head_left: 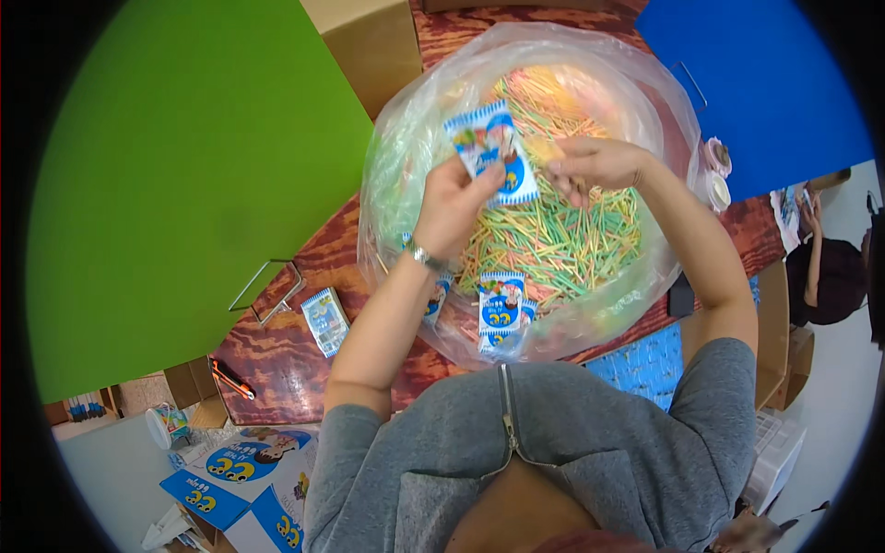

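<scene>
My left hand (458,198) grips a blue-and-white printed packet (491,152) by its lower left part, thumb across its front. Close to the packet's right edge is my right hand (595,164). Its fingers are closed on what looks like a small bunch of pale yellow-orange sticks (542,151), partly blurred. Both hands are above a large clear plastic bag (396,166), opened wide and full of thin pastel sticks (553,244) in green, yellow, pink and orange. Several similar packets (501,302) lie at the bag's near side, below my left hand.
Another packet (324,321) and an orange-black cutter (232,378) lie on the red-brown table (286,369). A green panel (194,184) stands left, a blue panel (765,83) right. Rolls of tape (717,175) sit beside the bag. Printed cartons (249,470) stand lower left; another person (825,267) is far right.
</scene>
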{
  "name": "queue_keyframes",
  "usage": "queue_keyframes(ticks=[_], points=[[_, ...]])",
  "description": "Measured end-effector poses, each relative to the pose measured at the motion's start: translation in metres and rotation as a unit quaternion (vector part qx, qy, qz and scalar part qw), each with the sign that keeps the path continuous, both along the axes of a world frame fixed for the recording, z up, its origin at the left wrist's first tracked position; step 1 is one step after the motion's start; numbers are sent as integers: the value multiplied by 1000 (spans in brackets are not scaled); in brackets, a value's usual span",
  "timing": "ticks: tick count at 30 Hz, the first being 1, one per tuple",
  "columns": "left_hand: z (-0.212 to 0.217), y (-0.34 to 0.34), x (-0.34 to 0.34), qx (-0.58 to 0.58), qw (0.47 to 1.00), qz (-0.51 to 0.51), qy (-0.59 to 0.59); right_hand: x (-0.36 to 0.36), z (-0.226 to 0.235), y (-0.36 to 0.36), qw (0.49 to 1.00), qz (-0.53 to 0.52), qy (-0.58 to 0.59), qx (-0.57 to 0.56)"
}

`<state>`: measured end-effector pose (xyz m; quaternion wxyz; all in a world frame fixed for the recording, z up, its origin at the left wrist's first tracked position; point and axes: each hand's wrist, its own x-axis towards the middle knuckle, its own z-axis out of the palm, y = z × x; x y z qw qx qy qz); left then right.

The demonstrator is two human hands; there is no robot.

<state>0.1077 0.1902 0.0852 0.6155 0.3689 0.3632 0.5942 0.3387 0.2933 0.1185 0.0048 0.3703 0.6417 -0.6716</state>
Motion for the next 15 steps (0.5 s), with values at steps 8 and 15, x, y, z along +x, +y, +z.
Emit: queue_keyframes(ticks=[8,15], points=[[-21,-13,24,17,989,-141,-48,-6,-46,-52,967,-60,140,-206],[-24,-36,-8,48,994,-4,101,-10,28,-64,998,-47,23,23]])
